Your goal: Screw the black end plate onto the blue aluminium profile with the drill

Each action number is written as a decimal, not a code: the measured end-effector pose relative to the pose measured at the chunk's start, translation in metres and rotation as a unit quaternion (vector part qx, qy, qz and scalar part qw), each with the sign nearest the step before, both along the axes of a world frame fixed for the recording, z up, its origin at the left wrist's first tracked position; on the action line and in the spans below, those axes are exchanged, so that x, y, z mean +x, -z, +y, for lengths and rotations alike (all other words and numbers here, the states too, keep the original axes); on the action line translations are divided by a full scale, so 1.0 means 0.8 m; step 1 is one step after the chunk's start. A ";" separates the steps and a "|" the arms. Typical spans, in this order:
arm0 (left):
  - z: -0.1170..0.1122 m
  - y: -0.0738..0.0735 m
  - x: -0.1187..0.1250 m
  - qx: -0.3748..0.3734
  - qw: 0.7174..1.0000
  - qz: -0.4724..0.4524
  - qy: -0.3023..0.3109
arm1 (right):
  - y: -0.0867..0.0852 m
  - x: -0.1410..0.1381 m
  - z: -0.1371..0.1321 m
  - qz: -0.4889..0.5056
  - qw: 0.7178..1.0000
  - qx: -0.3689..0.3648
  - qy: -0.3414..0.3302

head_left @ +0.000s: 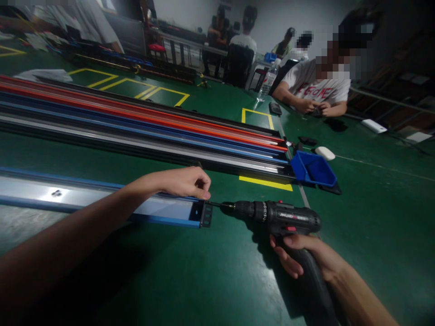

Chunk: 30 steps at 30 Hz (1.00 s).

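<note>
My right hand (324,258) is wrapped around the grip of a black cordless drill (288,217). The drill points left, and its long thin bit (219,205) reaches the black end bracket (206,214) of a silver channel rail (163,209) with blue edges. At that same corner, my left hand (190,181) is closed, thumb and finger pressed together beside the bit's tip. Whatever those fingers pinch is too small or hidden to make out. The rail lies flat on the green table (217,280) and runs off to the left under my left forearm.
Behind lie several long rails (170,129) in red, blue, silver and black. A blue bin (314,170) stands at their right end, near a white rounded object (325,153). Farther back are a water bottle (268,81) and a seated person (316,86) handling something small.
</note>
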<state>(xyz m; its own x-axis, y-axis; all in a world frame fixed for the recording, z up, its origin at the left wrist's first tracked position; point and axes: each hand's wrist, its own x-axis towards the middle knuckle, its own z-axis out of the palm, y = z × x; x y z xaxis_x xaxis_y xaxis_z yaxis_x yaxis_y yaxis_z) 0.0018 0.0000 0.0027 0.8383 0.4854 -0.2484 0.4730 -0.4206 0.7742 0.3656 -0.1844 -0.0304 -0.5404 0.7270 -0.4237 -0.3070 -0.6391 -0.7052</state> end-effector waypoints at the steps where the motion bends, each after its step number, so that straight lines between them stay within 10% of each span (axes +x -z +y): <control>1: 0.000 0.000 0.000 0.001 1.000 0.000 -0.001 | 0.000 0.000 0.000 0.001 1.000 -0.001 0.001; 30: 0.001 0.001 0.000 -0.002 1.000 0.003 -0.001 | 0.001 -0.001 0.000 0.008 1.000 -0.006 -0.003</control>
